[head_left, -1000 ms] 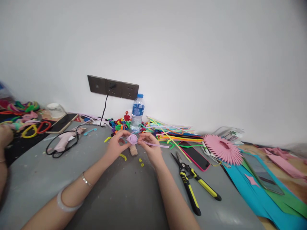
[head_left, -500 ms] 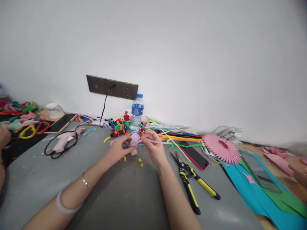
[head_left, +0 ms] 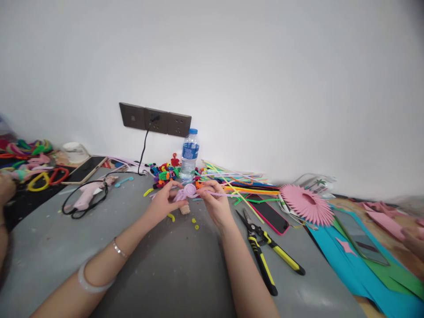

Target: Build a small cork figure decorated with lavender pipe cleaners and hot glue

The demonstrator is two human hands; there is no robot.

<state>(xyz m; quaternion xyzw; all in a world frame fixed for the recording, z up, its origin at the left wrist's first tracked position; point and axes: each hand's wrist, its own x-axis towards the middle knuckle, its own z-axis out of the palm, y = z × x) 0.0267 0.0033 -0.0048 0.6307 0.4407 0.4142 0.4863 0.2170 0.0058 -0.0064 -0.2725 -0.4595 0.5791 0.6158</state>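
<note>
Pinching a lilac strand (head_left: pixel 225 194) between thumb and fingertips, the right hand (head_left: pixel 217 207) sits just beside a lilac coil (head_left: pixel 190 191), with the strand running out past it toward the right edge of the surface (head_left: pixel 159 274). The left hand (head_left: pixel 164 205) has its fingers curled part way round, thumb below, gripping the looped lilac piece beside the coil. The coil is held up between both hands, about midway along the surface and toward its back edge, in front of a water bottle (head_left: pixel 190 152).

Just below the coil lies a tan block (head_left: pixel 184 210), with small yellow bits (head_left: pixel 195 224) near it. Colourful fuzzy stems (head_left: pixel 251 187) lie along the back edge, right of the bottle. Toward the right edge rest black-and-yellow cutters (head_left: pixel 263 247), blades parted, with a red-rimmed phone (head_left: pixel 271 216) behind them. A pleated pink ring (head_left: pixel 298 201) lies by the back right corner. A pink glue gun (head_left: pixel 86 196) lies toward the left edge, circled by its black cable (head_left: pixel 143 154).
</note>
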